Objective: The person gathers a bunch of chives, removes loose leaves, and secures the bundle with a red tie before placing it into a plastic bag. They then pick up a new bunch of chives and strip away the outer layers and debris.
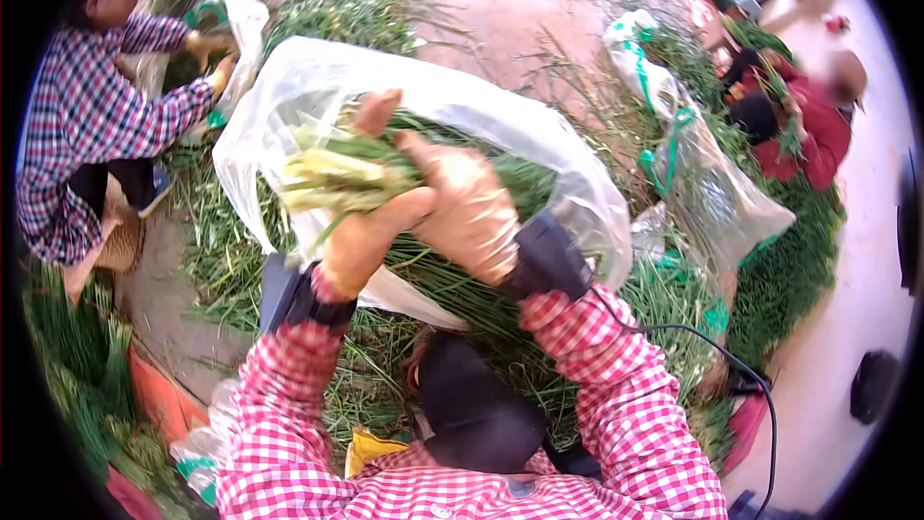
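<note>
Both my hands meet over an open clear plastic bag (568, 149) of long green stalks (462, 279). My left hand (371, 236) is wrapped round the lower side of a bunch of stalks (337, 173) with pale yellow-white ends pointing left. My right hand (462, 197) presses against the bunch from the right, its fingers around the stalks. The bunch's green part runs behind my right hand, partly hidden. Dark bands sit on both my wrists, and a black cable runs from the right one.
A person in a checked shirt (87, 125) reaches into another bag (245, 29) at the left. A person in red (818, 125) holds stalks at the right. A filled plastic bag (712, 193) lies right of mine. Loose greens (221, 250) cover much floor.
</note>
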A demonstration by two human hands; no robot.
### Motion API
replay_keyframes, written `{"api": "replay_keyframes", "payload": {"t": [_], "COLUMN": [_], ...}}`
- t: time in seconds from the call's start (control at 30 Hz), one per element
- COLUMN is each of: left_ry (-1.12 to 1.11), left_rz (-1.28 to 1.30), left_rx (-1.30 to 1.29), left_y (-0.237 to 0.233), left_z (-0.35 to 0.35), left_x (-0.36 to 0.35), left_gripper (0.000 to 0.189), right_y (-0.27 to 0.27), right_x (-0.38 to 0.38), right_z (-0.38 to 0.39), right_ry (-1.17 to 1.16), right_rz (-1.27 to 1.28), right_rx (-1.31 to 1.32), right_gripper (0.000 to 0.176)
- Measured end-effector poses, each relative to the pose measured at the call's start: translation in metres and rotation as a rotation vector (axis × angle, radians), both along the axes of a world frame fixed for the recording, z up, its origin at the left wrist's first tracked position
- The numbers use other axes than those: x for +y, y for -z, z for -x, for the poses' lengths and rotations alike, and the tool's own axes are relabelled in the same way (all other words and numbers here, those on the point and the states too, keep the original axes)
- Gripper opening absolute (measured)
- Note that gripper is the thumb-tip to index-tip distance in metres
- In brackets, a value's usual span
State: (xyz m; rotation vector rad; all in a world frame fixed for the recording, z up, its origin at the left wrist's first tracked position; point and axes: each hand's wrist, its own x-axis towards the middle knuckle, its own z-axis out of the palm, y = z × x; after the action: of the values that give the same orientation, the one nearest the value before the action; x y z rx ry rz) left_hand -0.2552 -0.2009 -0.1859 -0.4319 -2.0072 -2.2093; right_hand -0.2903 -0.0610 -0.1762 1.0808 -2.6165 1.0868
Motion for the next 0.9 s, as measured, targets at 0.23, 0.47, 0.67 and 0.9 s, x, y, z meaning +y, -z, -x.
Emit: {"api": "replay_keyframes", "payload": {"t": [0.23, 0.47, 0.67, 0.9], "left_ry": [0.031, 0.065, 0.294, 0.999], "left_rz": [-0.748, -0.301, 0.016, -0.271], "left_rx": [0.183, 0.143, -0.457, -0.802], "left_y": [-0.115, -0.1, -0.019, -0.06], "left_z": [-0.064, -0.033, -0.14, -0.242], "left_x": [-0.015, 0.034, 0.057, 0.13], "left_gripper": [0.034, 0.039, 0.045, 0.066], "right_y": [-0.114, -0.134, -0.047, -0.093], "right_x": [0.021, 0.12, 0.252, 0.215], "right_z": [-0.075, -0.176, -0.213, -0.334], "right_ry": [-0.1, 0.425, 0.923, 0.99], "right_rz": [0.161, 0.064, -1.133, -0.239], "right_rx": [0.125, -0.162, -0.508, -0.372], "right_gripper": [0.082, 0.063, 0.06, 0.047]}}
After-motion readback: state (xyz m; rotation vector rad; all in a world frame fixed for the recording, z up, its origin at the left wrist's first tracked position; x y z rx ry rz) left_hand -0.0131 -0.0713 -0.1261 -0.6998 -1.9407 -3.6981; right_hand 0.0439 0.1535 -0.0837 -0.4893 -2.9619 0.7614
